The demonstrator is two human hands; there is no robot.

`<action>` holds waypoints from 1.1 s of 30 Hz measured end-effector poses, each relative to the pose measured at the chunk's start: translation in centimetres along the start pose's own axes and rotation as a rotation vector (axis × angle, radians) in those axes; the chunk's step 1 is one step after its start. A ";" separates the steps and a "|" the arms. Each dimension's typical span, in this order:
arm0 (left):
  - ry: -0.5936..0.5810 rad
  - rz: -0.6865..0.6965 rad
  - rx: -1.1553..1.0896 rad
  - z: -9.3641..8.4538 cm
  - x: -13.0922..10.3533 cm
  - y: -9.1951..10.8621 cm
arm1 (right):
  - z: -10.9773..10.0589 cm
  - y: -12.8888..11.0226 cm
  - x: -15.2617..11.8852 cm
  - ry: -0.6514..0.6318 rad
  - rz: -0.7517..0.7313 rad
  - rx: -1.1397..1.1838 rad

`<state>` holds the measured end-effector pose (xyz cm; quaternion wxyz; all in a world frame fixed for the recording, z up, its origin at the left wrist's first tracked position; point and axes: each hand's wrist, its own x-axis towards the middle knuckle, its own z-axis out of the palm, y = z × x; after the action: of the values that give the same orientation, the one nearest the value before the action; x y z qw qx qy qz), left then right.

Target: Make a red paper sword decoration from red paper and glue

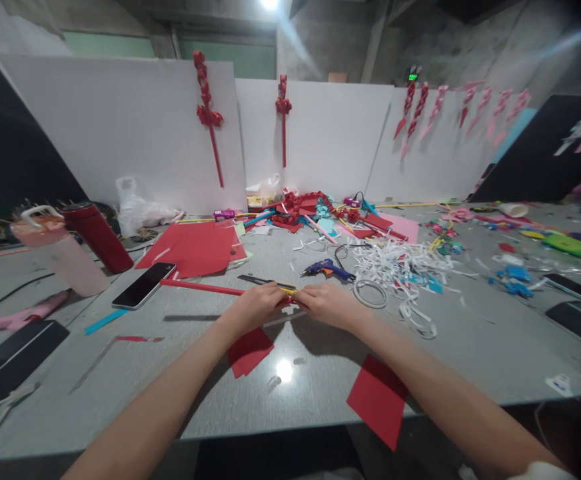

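Note:
My left hand [259,303] is closed round a thin red stick [200,287], whose free end points left towards the phone. My right hand [328,303] pinches at the stick's other end, its fingertips meeting those of the left. A bit of yellow [288,291] and some red show between the fingertips, but the fingers cover most of it. Just behind my left hand lies a dark, slim tool [251,279]. A blue glue gun [329,269] rests behind my right hand. Red paper squares [250,352] lie beneath my left forearm, and another red square [380,400] is under my right forearm.
A phone [144,285], a pink bottle [65,253] and a dark red flask [98,237] stand or lie at left. Large red sheets [195,247] lie behind. White paper shreds [395,263] and a tape roll [369,293] spread at right. White boards [315,133] close off the back.

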<state>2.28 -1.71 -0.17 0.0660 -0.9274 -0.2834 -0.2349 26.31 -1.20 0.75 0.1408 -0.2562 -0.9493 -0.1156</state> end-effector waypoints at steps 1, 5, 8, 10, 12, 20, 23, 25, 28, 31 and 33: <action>0.000 0.002 0.000 0.0 0.0 0.0 | 0.0 0.0 0.0 0.005 -0.002 0.005; 0.003 0.029 0.019 -0.1 0.0 0.0 | -0.1 0.0 0.2 0.008 -0.017 0.019; 0.017 0.055 0.034 -0.1 0.0 0.0 | -0.3 0.1 0.1 -0.003 -0.059 -0.019; 0.019 0.067 0.043 -0.2 -0.1 0.1 | -0.3 0.2 0.0 0.005 -0.089 -0.049; 0.025 0.077 0.055 -0.2 -0.1 0.1 | -0.2 0.2 0.0 0.028 -0.111 -0.077; 0.053 0.075 0.050 0.2 -0.2 -0.4 | 0.1 -0.2 0.3 0.100 -0.091 -0.113; 0.046 0.066 0.048 0.3 -0.2 -0.4 | 0.0 -0.2 0.3 0.109 -0.081 -0.092; 0.039 0.059 0.046 0.2 -0.2 -0.4 | 0.0 -0.2 0.3 0.112 -0.079 -0.083; 0.036 0.049 0.040 0.2 -0.2 -0.4 | -0.1 -0.3 0.3 0.124 -0.066 -0.058; 0.034 0.036 0.025 0.2 -0.2 -0.4 | -0.1 -0.5 0.3 0.145 -0.046 -0.021; 0.035 0.028 0.022 0.2 -0.2 -0.4 | 0.1 -0.5 0.3 0.161 -0.026 0.000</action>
<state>2.01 -1.40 -0.41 0.0844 -0.9263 -0.2719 -0.2468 25.75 -1.46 0.68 0.2149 -0.2337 -0.9382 -0.1377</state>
